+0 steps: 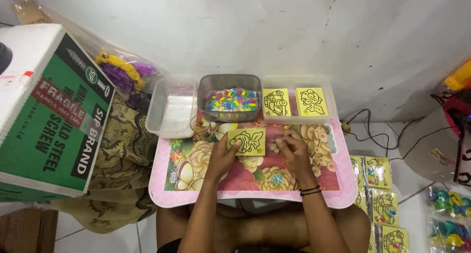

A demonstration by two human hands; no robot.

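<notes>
Left hand (222,157) pins my yellow square picture card (247,141) on the pink floral tabletop (255,177); right hand (293,151), grip narrow, touches its right edge.

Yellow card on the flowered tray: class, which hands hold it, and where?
The left hand grips the yellow card at its left edge; the right hand is at its right edge, grip unclear.
</notes>
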